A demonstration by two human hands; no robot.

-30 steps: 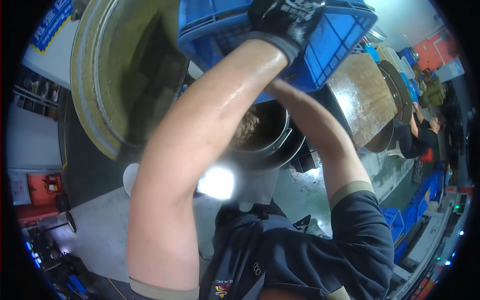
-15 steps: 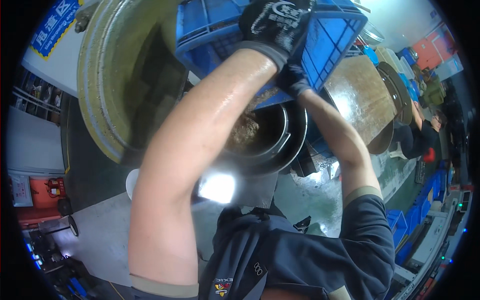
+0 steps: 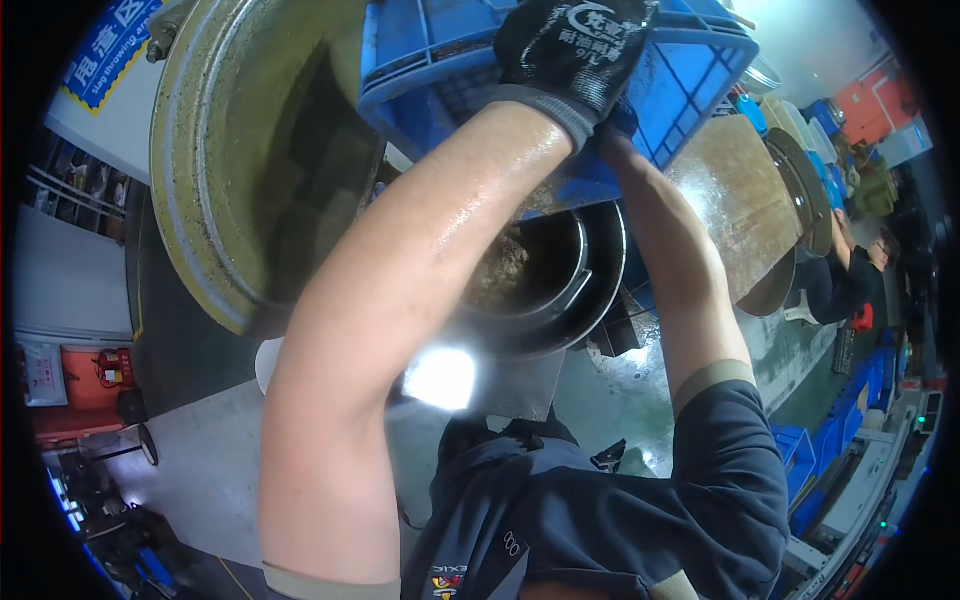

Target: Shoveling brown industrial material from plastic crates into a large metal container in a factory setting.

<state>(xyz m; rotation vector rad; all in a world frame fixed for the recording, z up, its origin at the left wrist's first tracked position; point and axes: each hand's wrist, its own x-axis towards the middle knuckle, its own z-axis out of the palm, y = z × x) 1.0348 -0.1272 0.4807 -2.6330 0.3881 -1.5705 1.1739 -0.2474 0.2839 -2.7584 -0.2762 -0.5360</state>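
A blue plastic crate [image 3: 445, 35] is tipped on its side, its open mouth toward me, above a round dark metal pot [image 3: 610, 275]. My left hand [image 3: 575, 55], in a black coated glove, grips the crate at its upper side; its fingertips are out of sight. Inside the crate, low behind the left wrist, my right hand [image 3: 622, 120] shows only in part, also in a dark glove, and its fingers are hidden. Wet brown clumped residue [image 3: 503, 268] lies in the pot, partly covered by my left forearm.
A large yellowish round vat [image 3: 185, 230] stands at the left. To the right are a brown board [image 3: 745, 200] and, farther off, a person in dark clothes [image 3: 850, 275]. Blue bins [image 3: 795, 450] line the right side. A metal surface [image 3: 500, 385] lies in front of me.
My right hand has moved up and deeper into the crate, away from its lower lip. The crate and left hand have shifted slightly right. Residue at the lip is less visible.
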